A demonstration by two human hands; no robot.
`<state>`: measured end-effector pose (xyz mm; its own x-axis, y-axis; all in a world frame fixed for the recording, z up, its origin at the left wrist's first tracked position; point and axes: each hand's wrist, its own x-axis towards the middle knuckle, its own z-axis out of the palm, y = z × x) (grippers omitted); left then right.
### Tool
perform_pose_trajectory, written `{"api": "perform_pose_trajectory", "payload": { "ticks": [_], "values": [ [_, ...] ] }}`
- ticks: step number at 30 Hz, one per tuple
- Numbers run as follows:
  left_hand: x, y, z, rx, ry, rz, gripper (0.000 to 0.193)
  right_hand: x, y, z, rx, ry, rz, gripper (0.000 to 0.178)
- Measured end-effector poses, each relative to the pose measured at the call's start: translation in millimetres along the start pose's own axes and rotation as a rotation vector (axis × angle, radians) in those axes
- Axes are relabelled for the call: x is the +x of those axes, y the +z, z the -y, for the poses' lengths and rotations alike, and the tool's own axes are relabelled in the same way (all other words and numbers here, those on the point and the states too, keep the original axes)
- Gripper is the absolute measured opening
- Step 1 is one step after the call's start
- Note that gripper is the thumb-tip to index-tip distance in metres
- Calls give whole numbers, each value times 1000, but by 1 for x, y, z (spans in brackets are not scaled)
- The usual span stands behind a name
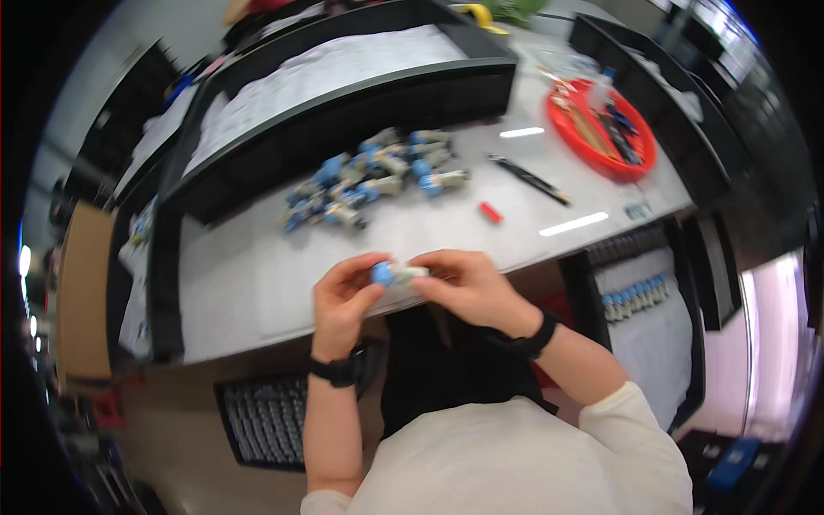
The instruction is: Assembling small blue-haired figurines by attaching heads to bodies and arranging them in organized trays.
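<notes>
Both sets of fingers (pixel 378 287) pinch one small fitting (pixel 395 274), blue cap on the left end, pale grey body on the right, held mid-frame just above the worktop (pixel 257 283) edge. Left hand (pixel 343 300) grips the blue end, right hand (pixel 463 287) the grey end. Pile of same blue-grey fittings (pixel 373 176) sits above centre. Red tray (pixel 601 129) upper right, black pen (pixel 528 178) beside it.
</notes>
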<state>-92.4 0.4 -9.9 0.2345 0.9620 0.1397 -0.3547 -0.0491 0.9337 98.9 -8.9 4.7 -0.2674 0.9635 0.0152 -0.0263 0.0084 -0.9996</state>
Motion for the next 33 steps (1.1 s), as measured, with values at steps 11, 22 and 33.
{"api": "perform_pose_trajectory", "payload": {
  "ticks": [11, 22, 33],
  "values": [
    [-2, -2, 3, 126, -7, -122, 23, -93, -185, 11, 28, -446, -872, 22],
    [1, -9, 5, 192, -22, -141, 25, -281, -451, -178, -756, 438, -1748, 25],
    [0, -15, 5, 179, -34, -152, 25, -282, -458, -177, -205, 551, -1436, 33]
  ]
}}
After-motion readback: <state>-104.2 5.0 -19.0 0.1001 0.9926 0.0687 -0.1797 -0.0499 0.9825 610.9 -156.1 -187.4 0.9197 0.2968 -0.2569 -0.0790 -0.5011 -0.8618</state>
